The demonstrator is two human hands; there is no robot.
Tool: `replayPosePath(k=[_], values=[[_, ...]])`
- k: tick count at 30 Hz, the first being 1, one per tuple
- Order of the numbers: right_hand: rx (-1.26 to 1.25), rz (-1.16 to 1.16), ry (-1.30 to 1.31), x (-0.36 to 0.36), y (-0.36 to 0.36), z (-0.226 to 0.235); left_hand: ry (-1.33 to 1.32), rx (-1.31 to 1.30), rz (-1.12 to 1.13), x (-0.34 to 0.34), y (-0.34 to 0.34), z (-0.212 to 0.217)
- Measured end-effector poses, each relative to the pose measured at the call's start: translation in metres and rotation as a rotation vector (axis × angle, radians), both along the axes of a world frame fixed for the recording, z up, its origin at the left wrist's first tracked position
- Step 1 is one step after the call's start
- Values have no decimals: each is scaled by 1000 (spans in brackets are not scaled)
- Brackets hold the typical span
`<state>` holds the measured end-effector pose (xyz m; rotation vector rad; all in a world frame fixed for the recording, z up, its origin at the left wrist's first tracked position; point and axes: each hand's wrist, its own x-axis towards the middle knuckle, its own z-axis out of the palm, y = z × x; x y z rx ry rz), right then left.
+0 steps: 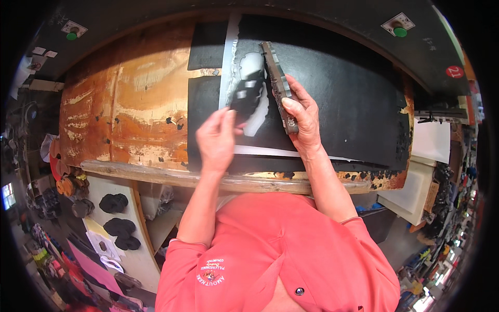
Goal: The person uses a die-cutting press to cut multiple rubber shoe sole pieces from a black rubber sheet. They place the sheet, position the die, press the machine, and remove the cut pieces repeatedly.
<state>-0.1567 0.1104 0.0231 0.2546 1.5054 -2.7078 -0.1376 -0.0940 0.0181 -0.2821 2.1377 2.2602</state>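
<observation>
My right hand point(304, 115) is closed around a long, narrow metal cutting die point(277, 80), tilted on its edge above a black sheet point(340, 88). Between the thumb and fingers of my left hand point(217, 138) is a black sole-shaped cutout point(246, 101), blurred by motion. Beneath the cutout, a pale opening point(255, 124) with a scalloped outline shows in the black sheet. The die and the cutout are close together; whether they touch I cannot tell.
The worn wooden board point(148, 93) stretches left of the sheet, with small black scraps on it. A dark press beam point(234, 6) with two green buttons spans the far side. Stacked black cutouts point(120, 231) lie on a shelf at the lower left.
</observation>
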Motion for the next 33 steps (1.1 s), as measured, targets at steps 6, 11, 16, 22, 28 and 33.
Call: replayPosePath(k=[6, 11, 16, 22, 28, 33], values=[[-3, 18, -19, -1, 2, -1, 48, 4, 127, 5, -33, -3], [3, 8, 12, 1, 4, -4, -12, -84, 262, 16, -58, -5], [-24, 8, -8, 1, 2, -2, -182, -111, 379, 24, -123, -13], [18, 6, -8, 0, 1, 3, -164, -17, 501, 27, -149, -19], [2, 18, 7, -1, 4, 6, -258, -132, 428, 21, -161, -19], [285, -52, 77, 14, 18, 17, 44, -986, 389, 25, -163, -22]])
